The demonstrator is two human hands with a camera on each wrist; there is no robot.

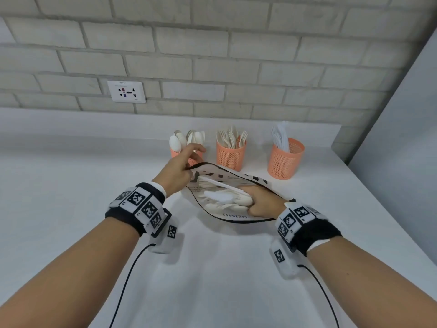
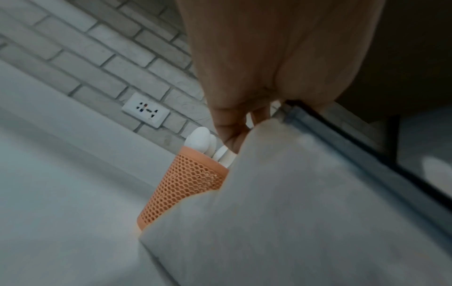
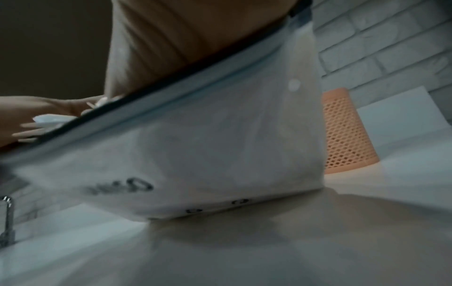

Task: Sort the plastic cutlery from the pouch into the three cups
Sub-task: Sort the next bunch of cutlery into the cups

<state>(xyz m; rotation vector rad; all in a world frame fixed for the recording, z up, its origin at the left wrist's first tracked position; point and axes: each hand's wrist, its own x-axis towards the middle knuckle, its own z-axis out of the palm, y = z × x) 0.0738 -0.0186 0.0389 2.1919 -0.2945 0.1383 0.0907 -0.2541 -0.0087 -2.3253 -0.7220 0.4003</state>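
The white pouch (image 1: 233, 215) with a black zip edge lies open mid-counter, with white cutlery (image 1: 222, 197) inside. My left hand (image 1: 183, 166) pinches the pouch's upper edge and holds it up. My right hand (image 1: 259, 202) is inside the mouth, fingers curled round some of the white cutlery; which pieces I cannot tell. Three orange mesh cups stand behind: the spoon cup (image 1: 197, 156) partly hidden by my left hand, the fork cup (image 1: 230, 156) and the knife cup (image 1: 285, 160). The left wrist view shows the spoon cup (image 2: 183, 189) beside the pouch fabric (image 2: 293, 193).
The white counter (image 1: 94, 185) runs back to a brick wall with a socket (image 1: 126, 91). A grey wall closes the right side, and the counter's right edge (image 1: 387, 209) runs diagonally. A metal tap (image 3: 7, 218) shows in the right wrist view, past the pouch (image 3: 220, 145).
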